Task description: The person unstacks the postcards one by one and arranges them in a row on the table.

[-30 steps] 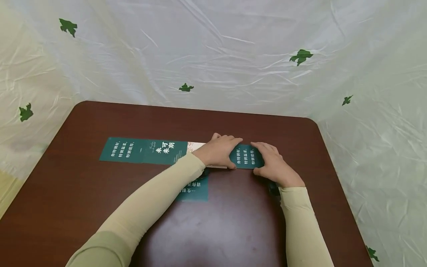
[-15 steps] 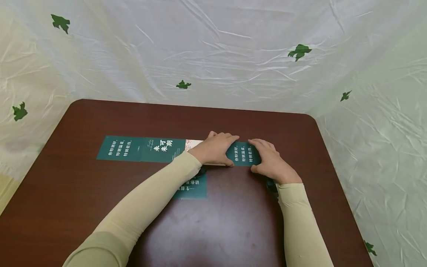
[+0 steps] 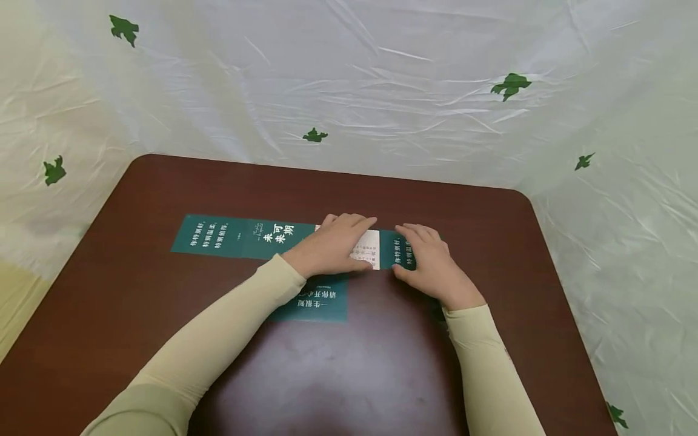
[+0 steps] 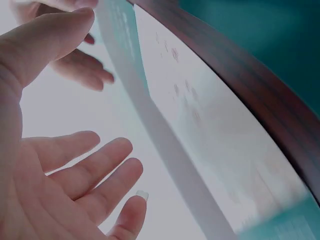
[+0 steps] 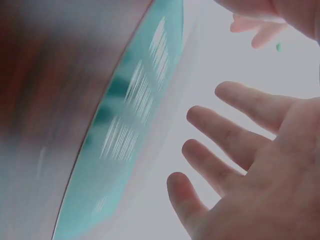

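My left hand (image 3: 332,247) is over a white printed card (image 3: 371,247), covering its left part. In the left wrist view, the fingers of my left hand (image 4: 82,175) are spread and loosely bent, apart from the white card (image 4: 185,100). My right hand (image 3: 433,266) hovers over a green card with white writing (image 3: 387,249), hiding its right side. The right wrist view shows the fingers of my right hand (image 5: 240,145) apart from that green card (image 5: 132,100), holding nothing.
Two more green cards, a lettered one (image 3: 207,236) and one with larger characters (image 3: 272,239), continue the row leftward. Another green card (image 3: 322,301) lies below the row, partly under my left forearm. The brown table (image 3: 382,363) meets pale sheeting (image 3: 382,91) with green leaf shapes.
My left hand has shifted left along the row, uncovering the white card's right part. My right hand has moved left over the right green card. The head view has moved slightly.
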Tool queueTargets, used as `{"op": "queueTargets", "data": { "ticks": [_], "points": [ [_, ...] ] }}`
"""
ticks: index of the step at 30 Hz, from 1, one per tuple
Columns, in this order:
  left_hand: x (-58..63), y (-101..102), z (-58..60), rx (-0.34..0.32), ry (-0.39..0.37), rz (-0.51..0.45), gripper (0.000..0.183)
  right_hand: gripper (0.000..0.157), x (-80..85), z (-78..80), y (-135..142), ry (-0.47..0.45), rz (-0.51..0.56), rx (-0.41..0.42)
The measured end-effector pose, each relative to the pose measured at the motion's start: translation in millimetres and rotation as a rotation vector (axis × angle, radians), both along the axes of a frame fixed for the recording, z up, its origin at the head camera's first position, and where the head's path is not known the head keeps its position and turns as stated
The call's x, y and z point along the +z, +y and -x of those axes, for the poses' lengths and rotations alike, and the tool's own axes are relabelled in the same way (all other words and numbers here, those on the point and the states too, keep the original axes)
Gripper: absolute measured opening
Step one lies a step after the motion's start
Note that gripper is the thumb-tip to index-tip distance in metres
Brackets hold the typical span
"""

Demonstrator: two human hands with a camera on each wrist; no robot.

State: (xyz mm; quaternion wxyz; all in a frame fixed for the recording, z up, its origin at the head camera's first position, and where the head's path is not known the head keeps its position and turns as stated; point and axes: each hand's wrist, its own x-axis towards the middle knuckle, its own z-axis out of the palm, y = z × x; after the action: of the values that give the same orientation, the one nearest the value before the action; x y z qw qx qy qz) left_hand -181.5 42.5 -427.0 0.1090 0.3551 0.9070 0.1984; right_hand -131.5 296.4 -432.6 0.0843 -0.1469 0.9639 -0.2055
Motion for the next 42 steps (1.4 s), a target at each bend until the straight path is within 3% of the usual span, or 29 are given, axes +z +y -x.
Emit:
{"op": "queueTargets", "data": {
  "ticks": [7,13,18,29,42],
  "points": [
    [3.0,-82,-31.7,0.094,0.042,-0.075,0.091,0.077,-1.0,-26.7,-72,0.115,-0.034,0.192],
    [0.2,-124,-59.5,0.073,0.008,0.008,0.096,0.077,-4.6,-52.7,-110,0.187,-0.067,0.3],
    [2.5,-134,-71.9,0.054,-0.01,0.077,0.101,0.081,-9.5,-62.8,-115,0.184,-0.067,0.303],
    [-0.1,-137,-83.8,0.002,0.017,0.116,0.103,0.079,-11.6,-63.0,-120,0.156,-0.068,0.319],
    [-3.6,-132,-83.8,0.067,-0.07,0.103,0.1,0.074,-11.4,-61.9,-120,0.148,-0.072,0.318]
  ]
}}
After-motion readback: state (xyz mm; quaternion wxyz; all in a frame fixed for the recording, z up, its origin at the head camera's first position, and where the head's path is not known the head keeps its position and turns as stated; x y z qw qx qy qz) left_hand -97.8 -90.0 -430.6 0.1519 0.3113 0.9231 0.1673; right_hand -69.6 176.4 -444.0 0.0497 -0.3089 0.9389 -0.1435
